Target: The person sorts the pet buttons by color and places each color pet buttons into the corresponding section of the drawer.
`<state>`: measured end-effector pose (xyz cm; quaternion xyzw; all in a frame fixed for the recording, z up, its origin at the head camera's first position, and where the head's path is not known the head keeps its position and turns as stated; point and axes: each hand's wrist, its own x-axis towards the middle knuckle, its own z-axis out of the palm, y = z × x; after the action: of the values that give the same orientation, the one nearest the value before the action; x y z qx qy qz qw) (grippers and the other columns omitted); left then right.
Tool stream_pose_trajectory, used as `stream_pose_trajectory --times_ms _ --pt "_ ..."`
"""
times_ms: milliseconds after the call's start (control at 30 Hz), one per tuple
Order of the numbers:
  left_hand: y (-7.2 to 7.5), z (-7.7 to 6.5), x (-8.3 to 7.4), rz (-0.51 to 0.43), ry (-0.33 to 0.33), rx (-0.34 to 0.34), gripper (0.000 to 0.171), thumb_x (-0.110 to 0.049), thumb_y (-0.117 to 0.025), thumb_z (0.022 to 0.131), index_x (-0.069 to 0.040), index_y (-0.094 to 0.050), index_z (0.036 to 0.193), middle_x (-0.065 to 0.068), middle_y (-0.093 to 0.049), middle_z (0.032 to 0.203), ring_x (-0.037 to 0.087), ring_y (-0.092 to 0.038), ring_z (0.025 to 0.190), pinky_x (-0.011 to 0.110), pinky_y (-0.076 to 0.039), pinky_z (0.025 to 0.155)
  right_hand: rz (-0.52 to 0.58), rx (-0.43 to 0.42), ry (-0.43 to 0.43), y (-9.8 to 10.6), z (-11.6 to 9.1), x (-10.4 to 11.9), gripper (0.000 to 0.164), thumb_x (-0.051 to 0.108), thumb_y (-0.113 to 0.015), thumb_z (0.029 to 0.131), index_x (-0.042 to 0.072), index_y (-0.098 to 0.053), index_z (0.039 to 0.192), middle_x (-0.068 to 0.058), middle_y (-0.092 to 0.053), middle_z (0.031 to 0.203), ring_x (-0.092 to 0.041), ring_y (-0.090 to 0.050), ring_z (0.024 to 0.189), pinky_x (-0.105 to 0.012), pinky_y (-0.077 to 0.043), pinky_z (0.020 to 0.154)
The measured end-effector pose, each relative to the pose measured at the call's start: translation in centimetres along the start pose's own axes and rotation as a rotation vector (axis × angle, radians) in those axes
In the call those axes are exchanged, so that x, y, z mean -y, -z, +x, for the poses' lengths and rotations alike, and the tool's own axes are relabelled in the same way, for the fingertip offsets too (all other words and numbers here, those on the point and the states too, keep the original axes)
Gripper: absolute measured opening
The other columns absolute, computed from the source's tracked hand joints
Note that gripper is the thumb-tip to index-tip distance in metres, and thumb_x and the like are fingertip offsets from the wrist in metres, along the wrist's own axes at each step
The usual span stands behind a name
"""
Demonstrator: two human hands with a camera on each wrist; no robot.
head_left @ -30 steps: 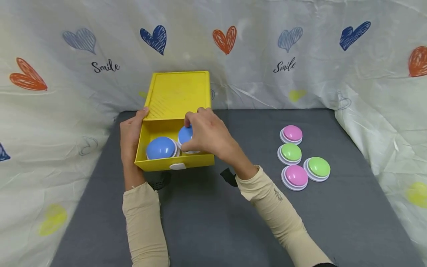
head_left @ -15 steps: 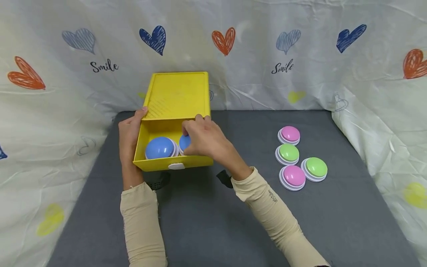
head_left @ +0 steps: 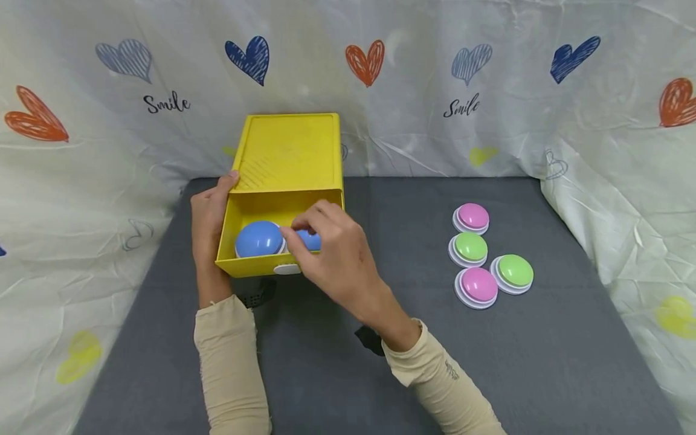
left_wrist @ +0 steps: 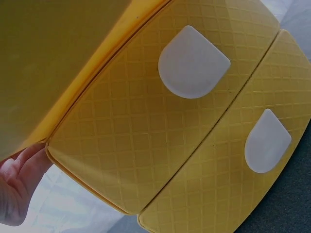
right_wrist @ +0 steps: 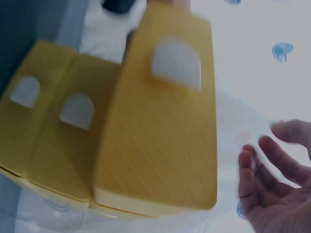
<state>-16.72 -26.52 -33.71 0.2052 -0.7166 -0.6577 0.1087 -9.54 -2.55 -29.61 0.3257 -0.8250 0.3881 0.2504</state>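
The right hand (head_left: 342, 260) holds nothing, fingers parted and loosely bent by the drawer's (head_left: 255, 266) near right; two blue buttons (head_left: 259, 238) lie inside. The left hand (head_left: 209, 217) touches the cabinet's (head_left: 290, 151) left, fingers straight. Pink (head_left: 480, 284) and green buttons (head_left: 470, 248) stand right.

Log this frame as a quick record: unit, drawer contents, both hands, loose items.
unit: yellow drawer unit, three drawers
top drawer: open top drawer, white pull on front
lower drawers: middle drawer and bottom drawer, both closed
in drawer: left blue dome, right blue dome partly hidden
left hand: against unit's left side
right hand: over right blue dome, holding nothing
on dark table: two pink domes, two green domes, white bases
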Motion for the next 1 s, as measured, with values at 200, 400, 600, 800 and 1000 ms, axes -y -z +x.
stream_pose_trajectory --times_ms 200,400,600,800,1000 --pt "0.2 0.2 0.2 -0.003 -0.005 -0.003 0.052 -0.056 -0.069 0.072 -0.005 -0.068 0.080 0.004 -0.067 0.075 0.018 -0.062 0.065 0.025 -0.048 0.053 -0.181 0.008 0.019 -1.8 -3.6 1.4 0.022 0.033 -0.058 0.089 0.013 -0.064 0.093 0.008 -0.054 0.063 -0.002 -0.048 0.051 -0.015 -0.038 0.046" --pt "0.2 0.2 0.0 -0.007 0.006 0.006 0.053 -0.057 -0.069 0.072 -0.005 -0.069 0.084 0.004 -0.067 0.078 0.018 -0.062 0.067 0.025 -0.049 0.054 -0.281 0.053 0.033 -3.2 -4.4 1.2 0.019 0.018 -0.064 0.086 0.011 -0.059 0.103 0.004 -0.057 0.070 -0.008 -0.057 0.059 -0.021 -0.046 0.048" --pt "0.1 -0.1 -0.2 -0.019 0.010 0.019 0.053 -0.055 -0.069 0.072 -0.005 -0.069 0.085 0.004 -0.067 0.080 0.018 -0.062 0.068 0.024 -0.049 0.056 -0.311 0.056 0.060 -3.6 -4.6 1.0 0.003 0.013 -0.063 0.086 0.011 -0.062 0.088 0.003 -0.053 0.068 -0.009 -0.051 0.055 -0.022 -0.045 0.049" --pt "-0.1 -1.2 -0.8 -0.033 0.004 0.043 0.051 -0.054 -0.068 0.075 -0.004 -0.067 0.084 0.004 -0.066 0.077 0.018 -0.061 0.066 0.024 -0.049 0.054 -0.352 0.095 0.034 -3.7 -4.3 0.7 0.006 0.019 -0.066 0.085 0.014 -0.067 0.085 0.005 -0.056 0.070 -0.008 -0.054 0.056 -0.020 -0.045 0.049" --pt "-0.2 -0.8 -0.5 -0.029 -0.002 0.028 0.051 -0.056 -0.068 0.074 -0.005 -0.067 0.083 0.003 -0.065 0.073 0.018 -0.061 0.064 0.024 -0.048 0.054 -0.330 0.121 -0.001 -3.4 -3.3 0.4 0.007 0.021 -0.067 0.085 0.014 -0.069 0.087 0.006 -0.059 0.071 -0.008 -0.054 0.057 -0.021 -0.043 0.048"
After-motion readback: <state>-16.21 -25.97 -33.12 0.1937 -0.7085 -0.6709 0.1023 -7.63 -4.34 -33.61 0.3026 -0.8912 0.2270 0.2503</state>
